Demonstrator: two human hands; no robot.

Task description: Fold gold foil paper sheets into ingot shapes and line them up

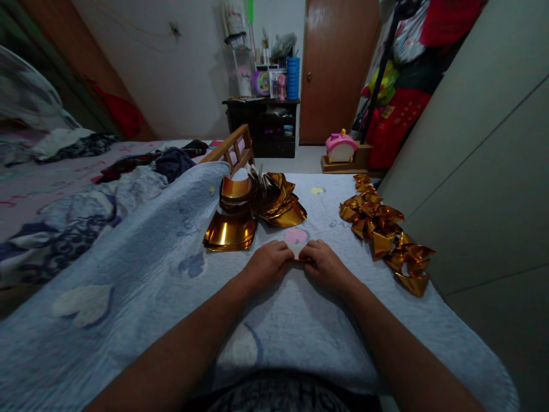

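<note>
Between my two hands is a small sheet of gold foil paper (pixel 298 260), mostly covered by the fingers, with a pale side facing up. My left hand (pixel 271 258) is closed on its left end, and my right hand (pixel 321 260) pinches the right end. Just beyond my left hand lie stacks of curved gold foil sheets (pixel 231 230), some fanned out to the right. Off to the right, folded gold foil pieces (pixel 377 223) form a long heap running along the cover's edge.
A light blue cover (pixel 300 326) with heart shapes lies under everything. Rumpled clothes (pixel 171 163) are at left, near a wooden rail (pixel 227 146). A pale cabinet (pixel 484 171) borders the right side. Farther back stand a dark shelf (pixel 261 129) and a pink toy (pixel 341 147).
</note>
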